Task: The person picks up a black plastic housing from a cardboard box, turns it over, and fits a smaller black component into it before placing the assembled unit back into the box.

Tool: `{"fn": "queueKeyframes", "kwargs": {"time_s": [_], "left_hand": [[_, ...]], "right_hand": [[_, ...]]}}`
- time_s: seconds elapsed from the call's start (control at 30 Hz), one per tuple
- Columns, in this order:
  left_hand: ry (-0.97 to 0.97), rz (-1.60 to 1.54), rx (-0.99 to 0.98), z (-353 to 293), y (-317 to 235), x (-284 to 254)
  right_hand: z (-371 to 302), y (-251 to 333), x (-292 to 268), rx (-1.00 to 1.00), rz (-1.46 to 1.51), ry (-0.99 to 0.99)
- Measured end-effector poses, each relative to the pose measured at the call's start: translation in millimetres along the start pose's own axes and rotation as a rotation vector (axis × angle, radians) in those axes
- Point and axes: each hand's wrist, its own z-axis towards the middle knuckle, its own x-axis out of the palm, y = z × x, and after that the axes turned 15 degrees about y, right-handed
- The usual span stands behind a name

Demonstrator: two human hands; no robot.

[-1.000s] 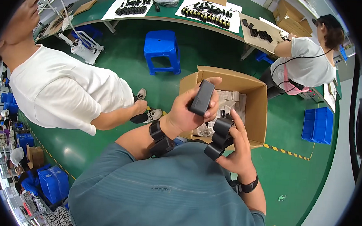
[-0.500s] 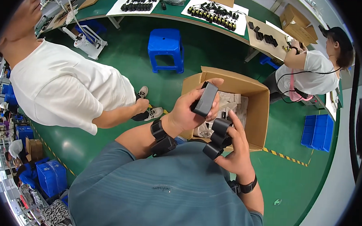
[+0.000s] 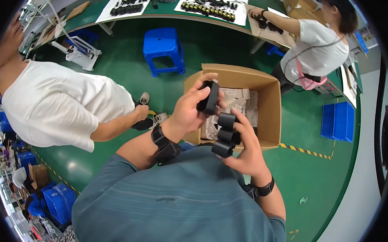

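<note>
Gripping hand, left: left hand (image 3: pixel 189 111) closed around a black case (image 3: pixel 211 101), thumb along its left side; the wrapped fingers conceal part of the case.
Right hand: right hand (image 3: pixel 250 152) gripping a row of black rounded pieces (image 3: pixel 225 135); finger contact is mostly hidden behind them, and whether they are joined cannot be told.
Position of held parts: over the near side of the cardboard box (image 3: pixel 270 114); case to the left and farther, rounded pieces to the right and nearer.
Box interior: printed paper (image 3: pixel 253 110) visible; the left part and near wall are largely covered by the hands.
Left co-worker: white shirt (image 3: pixel 56 103) in view; head cut off by the dark rim.
Right co-worker: hand (image 3: pixel 255 11) at far right, over a board (image 3: pixel 287 39); fingers too small to separate from the dark parts.
Far bench: rows of black parts (image 3: pixel 208 11) with tangled cables; individual shapes unclear.
Left rim: crowded background, bent and too small to identify fully.
</note>
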Motion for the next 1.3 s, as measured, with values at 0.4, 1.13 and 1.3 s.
{"fn": "queueKeyframes", "kwargs": {"time_s": [0.4,1.13,1.3], "left_hand": [[0.146,0.685,-0.229,-11.5,9.9,-10.5],[-0.293,0.69,0.101,20.9,28.5,37.5],[-0.321,0.681,0.166,34.5,45.8,56.0]], "right_hand": [[-15.7,-26.7,-0.1,0.232,0.45,0.104],[-2.6,-50.1,-29.4,-0.13,1.406,-0.035],[-10.4,-65.7,-57.8,-0.167,1.44,0.064]]}}
